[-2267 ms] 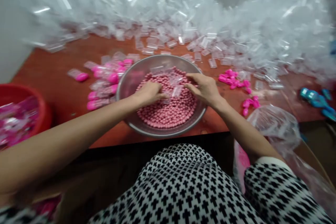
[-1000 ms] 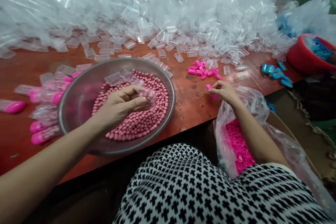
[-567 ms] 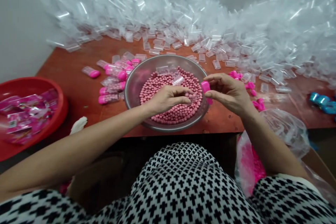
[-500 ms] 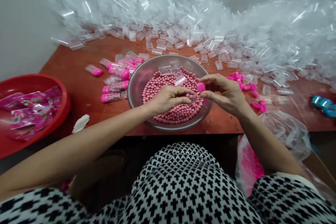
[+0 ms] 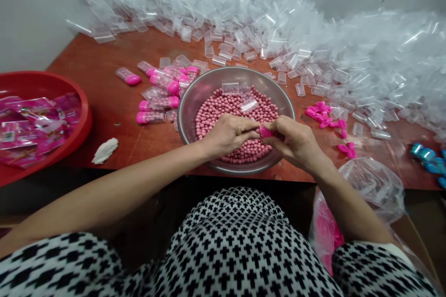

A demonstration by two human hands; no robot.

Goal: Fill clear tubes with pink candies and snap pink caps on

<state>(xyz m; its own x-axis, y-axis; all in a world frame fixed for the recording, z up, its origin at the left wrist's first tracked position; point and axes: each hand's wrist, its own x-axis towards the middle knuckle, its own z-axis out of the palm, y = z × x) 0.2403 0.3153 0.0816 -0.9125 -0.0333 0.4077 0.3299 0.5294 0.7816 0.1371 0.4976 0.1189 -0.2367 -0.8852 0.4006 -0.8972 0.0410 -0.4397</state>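
Observation:
A steel bowl (image 5: 195, 97) of small pink balls (image 5: 226, 106) sits at the near edge of the red-brown table (image 5: 104, 60). Over its front rim my two hands meet. My left hand (image 5: 228, 133) is closed round a small clear tube, which its fingers mostly hide. My right hand (image 5: 294, 141) pinches a bright pink cap (image 5: 265, 132) against the tube's end. Two empty clear tubes (image 5: 230, 87) lie on top of the balls.
Capped, filled tubes (image 5: 158, 102) lie left of the bowl. Loose pink caps (image 5: 325, 116) lie to its right. A big heap of clear tubes (image 5: 278, 23) fills the back. A red basin (image 5: 75, 102) of pink packets stands far left; a bag of pink caps (image 5: 327, 236) hangs below right.
My right hand fetched a pink cap from the table's right side and brought it to the filled tube in my left hand. Both hands have sunk toward the bowl's near rim.

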